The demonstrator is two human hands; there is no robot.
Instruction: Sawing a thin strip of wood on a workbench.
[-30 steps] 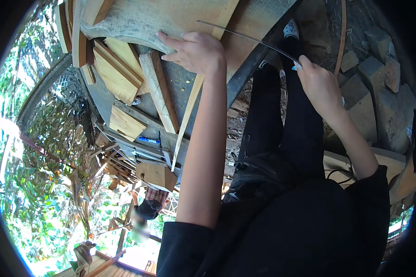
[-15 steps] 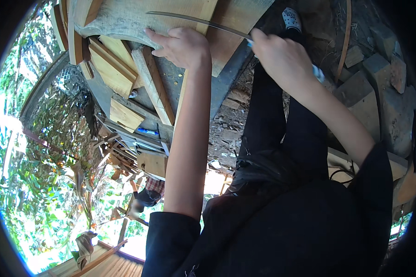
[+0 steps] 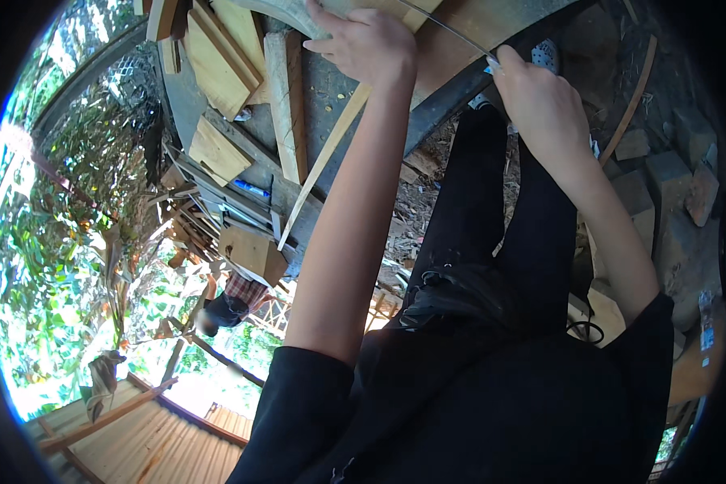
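Note:
My left hand [image 3: 371,44] rests at the top edge of the view with fingers spread, against a pale wooden board [image 3: 281,10]. My right hand [image 3: 540,101] is closed around the handle end of a long thin metal blade [image 3: 452,31]. A bit of blue and white shows at its grip. The blade slants up and left across a wide brown board [image 3: 480,22], and its far end is cut off by the view's edge. Beneath my left forearm, a narrow pale wood strip [image 3: 324,168] runs along the grey bench [image 3: 321,121].
Wood offcuts [image 3: 218,68] and a thick wooden bar [image 3: 287,105] lie on the bench, near a blue marker [image 3: 252,189]. Several blocks [image 3: 673,181] are piled at right. Another person [image 3: 234,305] is in the background. My legs [image 3: 468,185] stand beside the bench.
The view has shifted, so the bench and both hands sit higher and further right. Less of the blade shows. My right hand keeps its grip and my left hand stays spread.

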